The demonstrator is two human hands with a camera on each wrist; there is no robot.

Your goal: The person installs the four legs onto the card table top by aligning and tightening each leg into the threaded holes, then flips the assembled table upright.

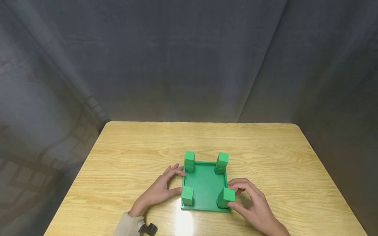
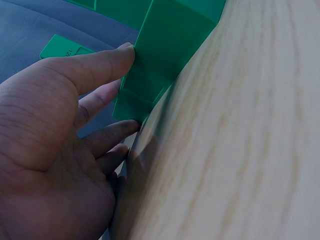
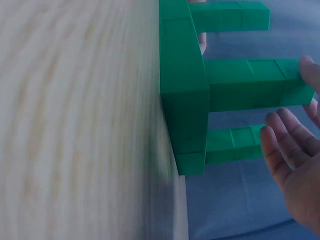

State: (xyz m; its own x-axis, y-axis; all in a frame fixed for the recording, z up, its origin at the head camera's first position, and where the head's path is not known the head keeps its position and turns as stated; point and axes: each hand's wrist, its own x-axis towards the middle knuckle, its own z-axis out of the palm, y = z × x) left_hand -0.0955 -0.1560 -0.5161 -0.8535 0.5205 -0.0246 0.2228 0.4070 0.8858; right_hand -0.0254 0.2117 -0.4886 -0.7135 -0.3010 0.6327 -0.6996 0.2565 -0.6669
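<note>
A square green base [image 1: 205, 190] with a raised rim lies flat on the table. From each corner a green square post stands upright; one is the near-right post [image 1: 227, 195], another the near-left post [image 1: 187, 195]. My right hand [image 1: 254, 206] pinches the near-right post near its top, thumb on one side and index finger on the other; the right wrist view shows the other fingers [image 3: 287, 132] held away from it. With spread, relaxed fingers, my left hand [image 1: 162, 188] touches the left side of the base. In the left wrist view its thumb [image 2: 107, 65] lies against the green edge.
The far-left post [image 1: 189, 160] and far-right post [image 1: 221, 162] rise at the back corners. A light wooden table [image 1: 133, 147] carries everything. Grey curtain [image 1: 177, 65] hangs behind and at both sides. A dark band [image 1: 149, 229] is on the left wrist.
</note>
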